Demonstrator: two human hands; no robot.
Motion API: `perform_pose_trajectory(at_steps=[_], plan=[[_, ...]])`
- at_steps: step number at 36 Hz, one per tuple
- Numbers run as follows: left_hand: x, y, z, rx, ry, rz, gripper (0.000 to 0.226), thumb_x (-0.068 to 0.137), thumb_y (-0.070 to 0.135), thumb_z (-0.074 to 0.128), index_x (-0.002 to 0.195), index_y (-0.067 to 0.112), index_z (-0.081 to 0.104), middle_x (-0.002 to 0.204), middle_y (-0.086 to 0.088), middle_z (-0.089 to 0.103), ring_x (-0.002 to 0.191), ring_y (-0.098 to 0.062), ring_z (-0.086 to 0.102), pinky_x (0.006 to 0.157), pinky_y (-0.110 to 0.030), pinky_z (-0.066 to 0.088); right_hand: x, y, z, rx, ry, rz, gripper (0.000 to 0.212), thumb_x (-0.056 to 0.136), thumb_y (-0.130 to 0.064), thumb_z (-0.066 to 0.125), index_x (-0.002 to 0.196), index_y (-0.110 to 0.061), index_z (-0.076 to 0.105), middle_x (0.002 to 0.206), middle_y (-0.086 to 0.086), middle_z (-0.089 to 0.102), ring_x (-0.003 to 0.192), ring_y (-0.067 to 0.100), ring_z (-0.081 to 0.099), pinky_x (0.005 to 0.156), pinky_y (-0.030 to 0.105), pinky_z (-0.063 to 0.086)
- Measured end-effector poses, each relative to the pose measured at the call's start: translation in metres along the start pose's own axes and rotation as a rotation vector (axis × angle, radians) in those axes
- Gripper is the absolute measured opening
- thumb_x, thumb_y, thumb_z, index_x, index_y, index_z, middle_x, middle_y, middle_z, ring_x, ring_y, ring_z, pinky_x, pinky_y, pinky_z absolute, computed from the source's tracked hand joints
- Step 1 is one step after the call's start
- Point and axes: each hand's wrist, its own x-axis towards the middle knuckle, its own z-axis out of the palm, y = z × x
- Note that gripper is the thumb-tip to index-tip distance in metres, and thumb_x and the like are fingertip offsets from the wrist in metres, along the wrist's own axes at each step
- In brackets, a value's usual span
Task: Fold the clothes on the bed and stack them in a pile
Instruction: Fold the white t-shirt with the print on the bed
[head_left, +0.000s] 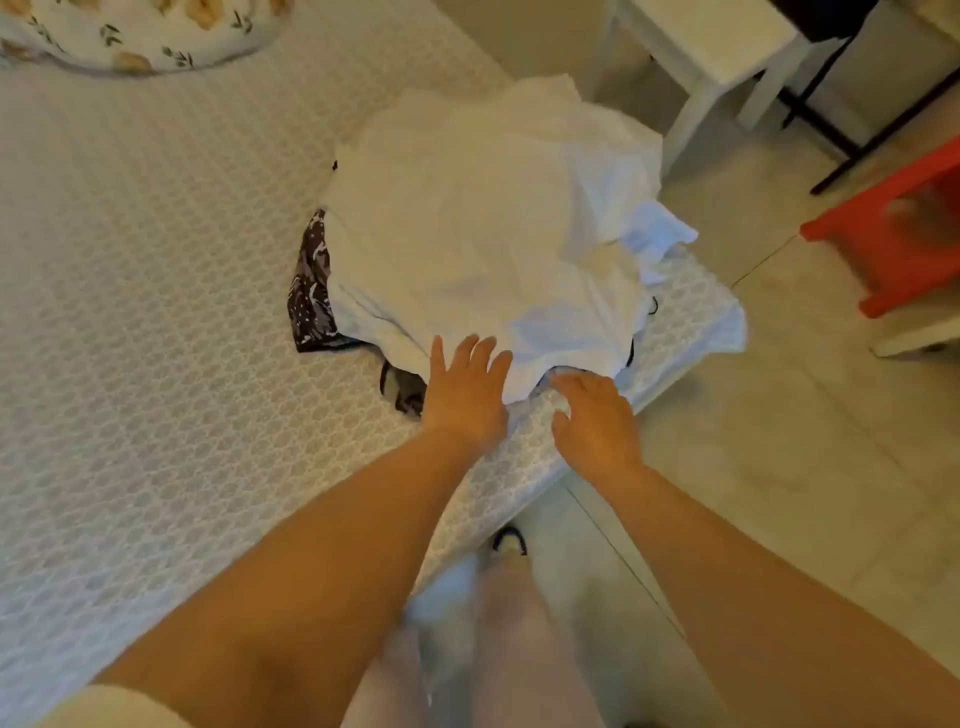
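A heap of clothes lies near the bed's (156, 322) right corner, topped by a large white garment (478, 228). A dark patterned garment (311, 280) sticks out at the heap's left side, and dark fabric with black straps (402, 387) shows under its near edge. My left hand (465, 392) reaches with straight fingers to the near edge of the white garment. My right hand (597, 421) is beside it at the bed's edge, fingers loosely bent, holding nothing that I can see.
A floral pillow (140, 36) lies at the bed's far left. On the tiled floor to the right stand a white table (717, 47) and a red stool (893, 228). My legs and a sandal (509, 540) are at the bed's near edge.
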Motion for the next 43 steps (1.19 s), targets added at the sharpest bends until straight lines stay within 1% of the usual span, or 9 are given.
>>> perform_pose_trajectory(at_steps=[9, 15, 18, 22, 27, 29, 32, 37, 43], plan=[[0.073, 0.019, 0.034, 0.052, -0.016, 0.027, 0.059, 0.096, 0.032, 0.047, 0.148, 0.021, 0.022, 0.153, -0.003, 0.025, 0.143, -0.026, 0.014, 0.115, -0.053, -0.007, 0.063, 0.062, 0.015, -0.119, 0.009, -0.028, 0.044, 0.093, -0.014, 0.048, 0.137, -0.019, 0.044, 0.138, 0.001, 0.045, 0.126, 0.023, 0.037, 0.093, 0.034, 0.033], [0.096, 0.021, 0.081, 0.125, -0.205, 0.034, 0.046, 0.100, 0.038, 0.040, 0.140, 0.017, 0.036, 0.141, -0.008, 0.040, 0.130, -0.029, 0.037, 0.115, -0.048, 0.015, 0.085, 0.093, 0.038, -0.250, 0.032, -0.084, 0.040, 0.089, -0.010, 0.052, 0.129, -0.014, 0.052, 0.136, 0.005, 0.048, 0.119, 0.028, 0.045, 0.084, 0.037, 0.039], [0.099, 0.024, 0.100, 0.145, -0.209, 0.002, 0.048, 0.097, 0.043, 0.044, 0.137, 0.016, 0.037, 0.139, -0.009, 0.039, 0.130, -0.030, 0.036, 0.112, -0.048, 0.021, 0.094, 0.101, 0.042, -0.246, 0.119, -0.107, 0.040, 0.076, 0.000, 0.063, 0.115, -0.009, 0.061, 0.129, 0.012, 0.053, 0.114, 0.033, 0.050, 0.082, 0.041, 0.040], [0.102, 0.022, 0.118, 0.200, -0.143, -0.029, 0.045, 0.096, 0.042, 0.047, 0.134, 0.018, 0.037, 0.138, -0.007, 0.037, 0.130, -0.029, 0.034, 0.110, -0.048, 0.023, 0.109, 0.112, 0.044, -0.408, 0.122, -0.086, 0.046, 0.079, -0.005, 0.061, 0.123, -0.013, 0.050, 0.126, 0.009, 0.049, 0.114, 0.031, 0.044, 0.092, 0.039, 0.033], [0.108, 0.009, 0.125, 0.224, -0.025, -0.076, 0.026, 0.095, 0.020, 0.044, 0.120, 0.019, 0.049, 0.125, -0.003, 0.046, 0.119, -0.026, 0.042, 0.097, -0.043, 0.031, 0.121, 0.114, 0.040, -0.498, 0.208, -0.111, 0.018, 0.074, 0.004, 0.064, 0.090, -0.003, 0.062, 0.090, 0.016, 0.059, 0.086, 0.034, 0.055, 0.074, 0.042, 0.041], [0.110, 0.006, 0.125, 0.220, -0.020, -0.089, 0.027, 0.095, 0.017, 0.043, 0.122, 0.018, 0.050, 0.127, -0.003, 0.046, 0.120, -0.026, 0.042, 0.098, -0.043, 0.030, 0.126, 0.114, 0.038, -0.445, 0.229, -0.129, 0.012, 0.075, 0.008, 0.062, 0.084, 0.000, 0.062, 0.086, 0.018, 0.059, 0.084, 0.035, 0.055, 0.071, 0.043, 0.040], [0.107, 0.002, 0.124, 0.226, -0.018, -0.081, 0.026, 0.097, 0.017, 0.042, 0.121, 0.017, 0.054, 0.125, -0.003, 0.048, 0.119, -0.025, 0.043, 0.098, -0.042, 0.030, 0.131, 0.117, 0.035, -0.373, 0.167, -0.138, 0.014, 0.089, 0.000, 0.050, 0.098, -0.005, 0.059, 0.100, 0.013, 0.057, 0.094, 0.031, 0.049, 0.076, 0.036, 0.030], [0.100, 0.002, 0.123, 0.134, -0.007, -0.088, 0.029, 0.096, 0.034, 0.044, 0.119, 0.018, 0.051, 0.124, -0.002, 0.051, 0.116, -0.025, 0.047, 0.101, -0.042, 0.029, 0.124, 0.110, 0.028, 0.175, 0.144, 0.024, 0.006, 0.095, -0.010, 0.047, 0.095, -0.009, 0.041, 0.068, 0.003, 0.043, 0.057, 0.019, 0.037, 0.048, 0.033, 0.021], [0.092, 0.039, 0.110, -0.348, 0.086, -0.289, 0.076, 0.079, 0.066, 0.057, 0.136, 0.022, 0.035, 0.133, -0.001, 0.043, 0.120, -0.024, 0.046, 0.093, -0.042, 0.037, 0.123, 0.077, 0.001, 0.441, 0.117, 0.043, 0.015, 0.097, -0.020, 0.046, 0.087, -0.012, 0.038, 0.064, 0.003, 0.042, 0.054, 0.017, 0.037, 0.048, 0.032, 0.022]])
